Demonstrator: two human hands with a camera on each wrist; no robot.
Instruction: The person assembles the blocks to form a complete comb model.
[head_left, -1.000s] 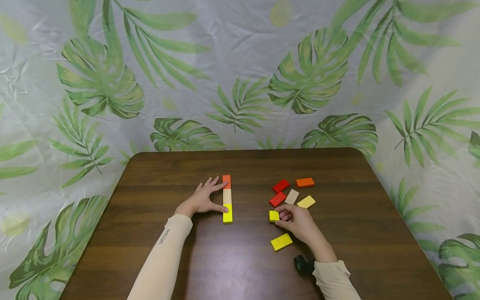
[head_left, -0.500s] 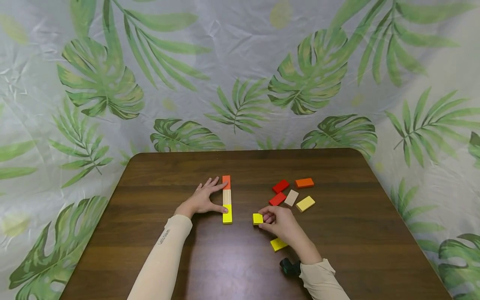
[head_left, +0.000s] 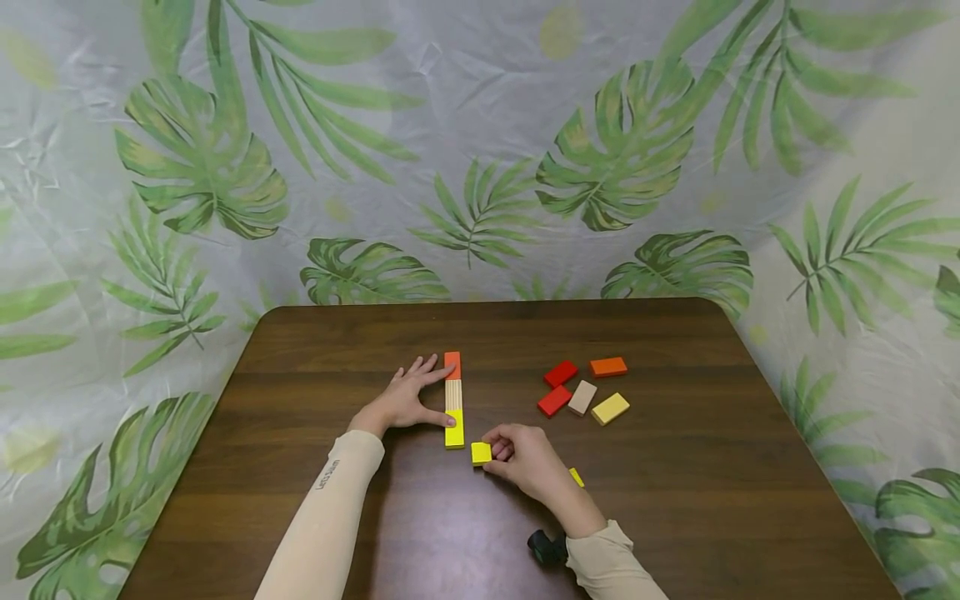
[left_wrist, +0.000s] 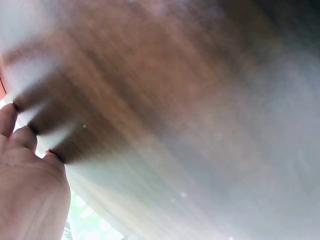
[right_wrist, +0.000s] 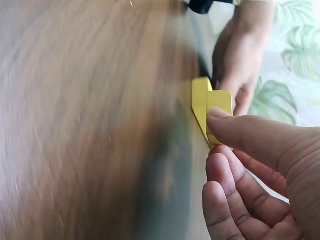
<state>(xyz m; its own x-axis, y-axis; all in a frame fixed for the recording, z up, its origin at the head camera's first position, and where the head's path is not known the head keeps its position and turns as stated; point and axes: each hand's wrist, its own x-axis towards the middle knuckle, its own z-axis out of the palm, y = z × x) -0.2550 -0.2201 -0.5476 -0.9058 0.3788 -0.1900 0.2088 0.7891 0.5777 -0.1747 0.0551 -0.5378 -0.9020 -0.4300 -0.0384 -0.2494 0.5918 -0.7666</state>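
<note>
A straight row on the wooden table has an orange-red block (head_left: 452,358) at the far end, pale striped wood (head_left: 453,395) in the middle and a yellow block (head_left: 454,437) at the near end. My left hand (head_left: 403,402) spreads along its left side, index fingertip on the orange-red block and thumb on the near yellow one. Just right of the row's near end, my right hand (head_left: 531,463) pinches another yellow block (head_left: 481,453) between thumb and fingers. The right wrist view shows this pinched block (right_wrist: 222,101) overlapping a yellow block (right_wrist: 199,95) behind it.
Two red blocks (head_left: 555,401), an orange block (head_left: 608,367), a beige block (head_left: 582,397) and a pale yellow block (head_left: 611,408) lie loose at the right. A yellow block (head_left: 576,477) is mostly hidden behind my right wrist. A leaf-patterned cloth (head_left: 480,208) hangs behind the table.
My right hand has carried the pinched yellow block leftward and slightly nearer to me, close to the row. It now covers most of the loose yellow block. My left hand has stayed put.
</note>
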